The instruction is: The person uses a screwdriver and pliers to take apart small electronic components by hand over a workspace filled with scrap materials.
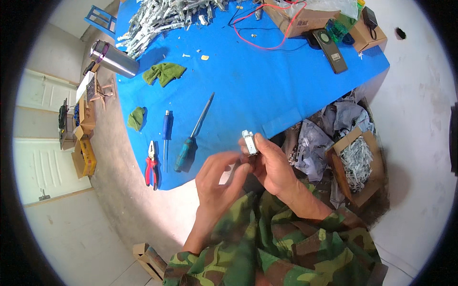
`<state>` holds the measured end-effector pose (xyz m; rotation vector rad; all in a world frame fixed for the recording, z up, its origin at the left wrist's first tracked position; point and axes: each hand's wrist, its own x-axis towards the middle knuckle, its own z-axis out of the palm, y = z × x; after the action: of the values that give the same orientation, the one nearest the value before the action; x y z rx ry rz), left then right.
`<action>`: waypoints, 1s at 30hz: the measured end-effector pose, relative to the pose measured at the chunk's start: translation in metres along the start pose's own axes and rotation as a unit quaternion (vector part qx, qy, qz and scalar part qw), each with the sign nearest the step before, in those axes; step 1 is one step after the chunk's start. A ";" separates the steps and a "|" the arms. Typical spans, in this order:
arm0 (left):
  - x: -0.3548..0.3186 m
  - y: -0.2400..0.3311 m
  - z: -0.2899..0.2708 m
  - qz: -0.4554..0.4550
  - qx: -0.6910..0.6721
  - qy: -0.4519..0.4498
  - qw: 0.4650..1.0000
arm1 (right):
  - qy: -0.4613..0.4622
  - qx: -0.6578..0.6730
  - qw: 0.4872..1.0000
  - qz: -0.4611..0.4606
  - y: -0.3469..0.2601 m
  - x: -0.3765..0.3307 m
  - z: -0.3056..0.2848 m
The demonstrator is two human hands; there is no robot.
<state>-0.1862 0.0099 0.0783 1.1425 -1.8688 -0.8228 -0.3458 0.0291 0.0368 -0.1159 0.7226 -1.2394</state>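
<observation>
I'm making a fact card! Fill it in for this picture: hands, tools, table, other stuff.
Left hand: fingers close to the right hand; grip unclear
Right hand: pinching a small white part
Tools: red-handled pliers, blue-handled screwdriver, teal-handled screwdriver
Table: blue tabletop
Other stuff: silver flask, heap of silvery strips

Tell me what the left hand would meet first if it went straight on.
The left hand would likely meet the right hand first; depth is unclear, and they may already touch.

Small pale block (250, 144), slightly tilted
</observation>
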 end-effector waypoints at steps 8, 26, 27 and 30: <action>-0.002 0.004 0.008 -0.015 0.017 -0.001 1.000 | -0.021 -0.002 1.000 0.002 -0.001 -0.007 -0.006; -0.010 0.003 0.010 -0.096 -0.087 0.005 0.992 | -0.062 -0.062 0.996 -0.018 -0.002 -0.017 -0.016; -0.010 0.003 0.009 -0.099 -0.094 -0.006 0.991 | -0.059 -0.076 0.995 -0.021 -0.003 -0.018 -0.015; -0.012 0.001 0.007 -0.104 -0.115 -0.029 0.987 | -0.056 -0.117 0.991 -0.030 -0.006 -0.021 -0.013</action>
<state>-0.1890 0.0223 0.0722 1.1884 -1.6676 -1.1686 -0.3614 0.0497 0.0388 -0.4005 0.7694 -1.1907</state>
